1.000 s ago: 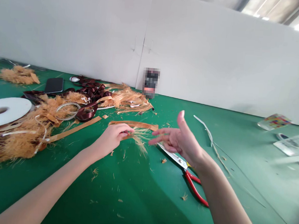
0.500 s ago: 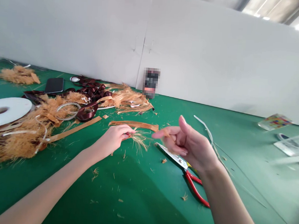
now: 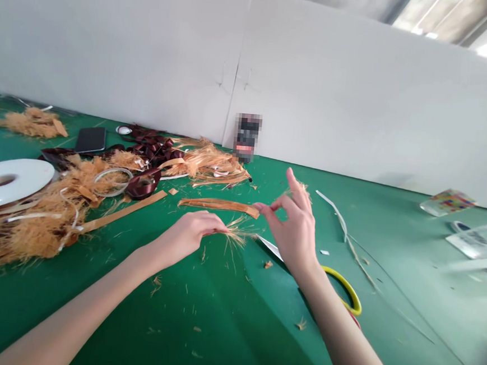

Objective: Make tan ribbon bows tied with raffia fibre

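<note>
Since the earlier frame: right hand [image 3: 294, 228] has turned more upright, fingers raised, and its forearm now covers most of the scissors' grip.

Near the landmark, a flat tan raffia strip [image 3: 218, 205] lying on the green work mat [image 3: 232, 322]:
- Left hand [image 3: 191, 234], just below the strip, is clenched, with curled fingers pinching a frayed straw-coloured fibre tuft [image 3: 234, 235]. The tuft's pinched end is hidden in the fingers; its loose strands fan out to the right.
- Right hand is just beside the strip's right end. Forefinger tip is close to the strip, but contact is hard to make out. Fingers are parted, with a wisp of loose fibre [image 3: 298, 189] at the fingertips. Can't tell if it is gripped.
- Steel scissor blade [image 3: 269, 247] pokes out under the right hand. Yellow handle loop [image 3: 351, 286] shows past the right forearm; the rest is hidden.
- Small fibre scraps [image 3: 267, 264] are scattered on the mat below the strip.

Left of the strip: shaggy orange raffia heap [image 3: 24, 233], white ribbon spool [image 3: 10, 178], dark brown satin ribbon [image 3: 144, 186], black phone [image 3: 90, 139].

Beyond the strip: pale raffia bundle [image 3: 206, 165], then a pixelated object [image 3: 247, 138], unreadable, against the white panel wall [image 3: 360, 90].

Right of the strip: pale fibre strand [image 3: 341, 229], clear plastic sleeve [image 3: 475, 240], colourful packet [image 3: 447, 203].
</note>
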A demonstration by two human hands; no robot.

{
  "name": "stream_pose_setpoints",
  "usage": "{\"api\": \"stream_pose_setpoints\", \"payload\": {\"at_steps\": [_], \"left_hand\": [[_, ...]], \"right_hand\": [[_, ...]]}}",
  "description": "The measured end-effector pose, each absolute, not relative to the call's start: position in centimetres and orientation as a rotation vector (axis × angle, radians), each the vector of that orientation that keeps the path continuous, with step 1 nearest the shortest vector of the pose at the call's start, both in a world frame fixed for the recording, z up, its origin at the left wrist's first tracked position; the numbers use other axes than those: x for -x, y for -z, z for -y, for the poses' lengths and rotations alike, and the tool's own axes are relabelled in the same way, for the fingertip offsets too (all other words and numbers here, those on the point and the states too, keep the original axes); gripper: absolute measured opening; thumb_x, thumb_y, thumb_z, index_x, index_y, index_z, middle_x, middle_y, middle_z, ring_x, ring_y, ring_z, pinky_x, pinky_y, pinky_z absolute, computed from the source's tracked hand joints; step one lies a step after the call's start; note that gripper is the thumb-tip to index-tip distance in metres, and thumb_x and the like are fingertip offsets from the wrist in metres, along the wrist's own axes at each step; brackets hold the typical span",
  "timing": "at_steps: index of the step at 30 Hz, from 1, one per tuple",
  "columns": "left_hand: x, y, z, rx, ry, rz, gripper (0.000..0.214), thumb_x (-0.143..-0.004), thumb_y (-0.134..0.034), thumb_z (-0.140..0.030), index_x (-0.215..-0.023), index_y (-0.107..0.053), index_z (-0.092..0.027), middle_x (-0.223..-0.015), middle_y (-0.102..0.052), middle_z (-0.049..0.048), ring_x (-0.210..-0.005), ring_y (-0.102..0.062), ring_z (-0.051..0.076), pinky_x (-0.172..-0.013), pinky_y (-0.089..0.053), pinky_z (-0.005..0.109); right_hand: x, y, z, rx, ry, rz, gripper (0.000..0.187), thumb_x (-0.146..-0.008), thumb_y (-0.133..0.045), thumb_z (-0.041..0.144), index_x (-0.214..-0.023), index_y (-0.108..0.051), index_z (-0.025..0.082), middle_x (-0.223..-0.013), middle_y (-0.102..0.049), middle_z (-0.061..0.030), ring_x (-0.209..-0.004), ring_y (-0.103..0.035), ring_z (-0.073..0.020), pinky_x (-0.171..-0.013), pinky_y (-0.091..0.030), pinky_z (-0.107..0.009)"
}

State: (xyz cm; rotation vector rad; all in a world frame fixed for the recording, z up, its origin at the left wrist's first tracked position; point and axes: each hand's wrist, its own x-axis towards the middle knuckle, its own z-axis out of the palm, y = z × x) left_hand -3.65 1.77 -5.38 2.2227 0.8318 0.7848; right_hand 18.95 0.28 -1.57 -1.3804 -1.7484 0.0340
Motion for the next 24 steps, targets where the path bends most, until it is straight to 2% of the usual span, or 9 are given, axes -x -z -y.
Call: {"api": "stream_pose_setpoints", "payload": {"at_steps": [3, 6, 9, 11, 13, 16, 18, 21, 24], "left_hand": [[3.7, 5.4, -1.8, -2.166, -0.746, -0.864, 0.034, -0.086, -0.04, -0.005, -0.091, -0.071, -0.019, -0.096, -0.073, 0.0044, -0.091, -0.069, 0.015, -0.082, -0.055, 0.025], [3.8, 5.9, -2.1, -2.232, -0.732, -0.902, 0.032, -0.088, -0.041, -0.008, -0.09, -0.071, -0.019, -0.094, -0.074, 0.0045, -0.088, -0.07, 0.016, -0.081, -0.055, 0.027], [3.8, 6.3, -2.5, -2.245, -0.762, -0.955, 0.029, -0.089, -0.044, -0.011, -0.091, -0.071, -0.019, -0.097, -0.075, 0.0053, -0.089, -0.07, 0.017, -0.082, -0.055, 0.029], [3.8, 6.2, -2.7, -2.224, -0.799, -0.989, 0.027, -0.089, -0.045, -0.012, -0.091, -0.071, -0.018, -0.097, -0.075, 0.006, -0.09, -0.07, 0.017, -0.085, -0.054, 0.029], [3.8, 5.7, -3.0, -2.173, -0.851, -1.041, 0.025, -0.088, -0.046, -0.012, -0.091, -0.071, -0.018, -0.098, -0.075, 0.0061, -0.091, -0.069, 0.017, -0.086, -0.054, 0.03], [3.6, 4.1, -3.3, -2.048, -0.894, -1.135, 0.022, -0.085, -0.05, -0.012, -0.092, -0.07, -0.017, -0.1, -0.074, 0.0063, -0.092, -0.069, 0.017, -0.086, -0.054, 0.03], [3.2, 2.7, -3.5, -1.988, -0.865, -1.14, 0.021, -0.083, -0.052, -0.013, -0.094, -0.07, -0.016, -0.102, -0.074, 0.0065, -0.092, -0.069, 0.017, -0.086, -0.054, 0.03], [2.4, 0.3, -3.5, -1.947, -0.752, -1.093, 0.021, -0.081, -0.055, -0.012, -0.095, -0.071, -0.016, -0.102, -0.075, 0.0052, -0.09, -0.07, 0.017, -0.083, -0.054, 0.027], [1.6, -1.5, -3.5, -1.858, -0.647, -1.049, 0.022, -0.079, -0.059, -0.012, -0.097, -0.071, -0.015, -0.101, -0.075, 0.0048, -0.092, -0.069, 0.017, -0.085, -0.052, 0.026]], "right_hand": [[-18.7, 0.9, -0.2, 1.327, -0.32, 1.442, 0.048, -0.09, -0.05, 0.051, -0.052, -0.044, 0.022, -0.141, -0.055, -0.0105, -0.133, -0.047, -0.0289, -0.112, -0.03, -0.052], [-18.9, -0.7, -0.1, 1.166, -0.711, 1.13, 0.059, -0.091, -0.033, 0.064, -0.051, -0.045, 0.022, -0.131, -0.062, -0.0109, -0.125, -0.055, -0.0265, -0.106, -0.04, -0.044], [-19.6, -2.3, 0.1, 1.12, -1.019, 1.028, 0.066, -0.085, -0.027, 0.076, -0.058, -0.054, 0.021, -0.125, -0.065, -0.0113, -0.087, -0.069, -0.0212, -0.075, -0.053, -0.035], [-20.1, -3.0, 0.3, 1.238, -1.223, 1.056, 0.075, -0.081, -0.022, 0.081, -0.067, -0.062, 0.019, -0.114, -0.069, -0.0141, -0.052, -0.057, -0.0113, -0.049, -0.043, -0.029], [-20.3, -3.3, 0.4, 1.379, -1.484, 1.139, 0.086, -0.079, -0.015, 0.083, -0.076, -0.067, 0.014, -0.094, -0.073, -0.0183, -0.037, -0.035, -0.006, -0.038, -0.024, -0.027], [-20.0, -3.4, 0.4, 1.359, -1.895, 1.335, 0.096, -0.082, -0.007, 0.08, -0.085, -0.07, 0.007, -0.069, -0.072, -0.0186, -0.036, -0.019, -0.0056, -0.039, -0.013, -0.027], [-19.3, -3.8, 0.5, 1.164, -1.967, 1.426, 0.086, -0.088, -0.015, 0.073, -0.097, -0.07, 0.007, -0.07, -0.072, -0.0156, -0.038, -0.025, -0.0064, -0.039, -0.018, -0.025], [-17.9, -4.9, 0.7, 0.92, -1.706, 1.454, 0.042, -0.093, -0.044, 0.042, -0.12, -0.062, 0.015, -0.104, -0.072, -0.0126, -0.054, -0.052, -0.0093, -0.051, -0.043, -0.025], [-16.9, -6.0, 0.5, 0.828, -1.211, 1.592, 0.051, -0.079, -0.052, 0.01, -0.129, -0.055, 0.021, -0.14, -0.054, -0.0076, -0.097, -0.066, -0.0176, -0.084, -0.054, -0.033]]}}
